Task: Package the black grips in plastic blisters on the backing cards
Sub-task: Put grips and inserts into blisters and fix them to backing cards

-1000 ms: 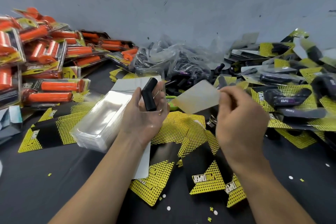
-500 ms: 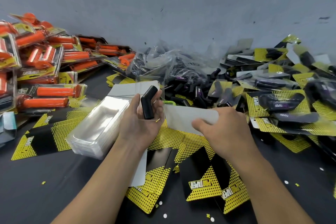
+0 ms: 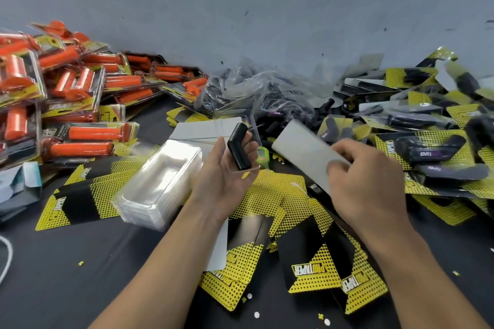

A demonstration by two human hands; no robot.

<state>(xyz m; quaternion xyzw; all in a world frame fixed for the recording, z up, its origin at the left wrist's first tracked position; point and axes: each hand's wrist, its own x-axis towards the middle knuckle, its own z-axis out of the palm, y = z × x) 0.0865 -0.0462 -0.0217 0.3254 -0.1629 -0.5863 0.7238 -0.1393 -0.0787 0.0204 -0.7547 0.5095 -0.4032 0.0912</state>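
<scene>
My left hand (image 3: 227, 176) is raised palm up at the centre and holds a bent black grip (image 3: 238, 145) upright between thumb and fingers. My right hand (image 3: 366, 181) pinches a grey backing card (image 3: 307, 153), blank side towards me, tilted and blurred, just right of the grip. A stack of clear plastic blisters (image 3: 160, 181) lies left of my left hand. Yellow-and-black backing cards (image 3: 307, 262) are spread on the table under my forearms. Loose black grips in a clear bag (image 3: 267, 93) lie behind my hands.
Packed orange grips (image 3: 66, 104) are heaped at the left against the grey wall. Packed black grips on yellow cards (image 3: 427, 141) pile up at the right. A stack of grey cards (image 3: 203, 128) lies behind the blisters. A small green object (image 3: 263, 155) sits between my hands.
My right hand dipped to the table, then lifted the grey card again and turned it to a slant beside the grip. My left hand opened more, palm up, still with the grip.
</scene>
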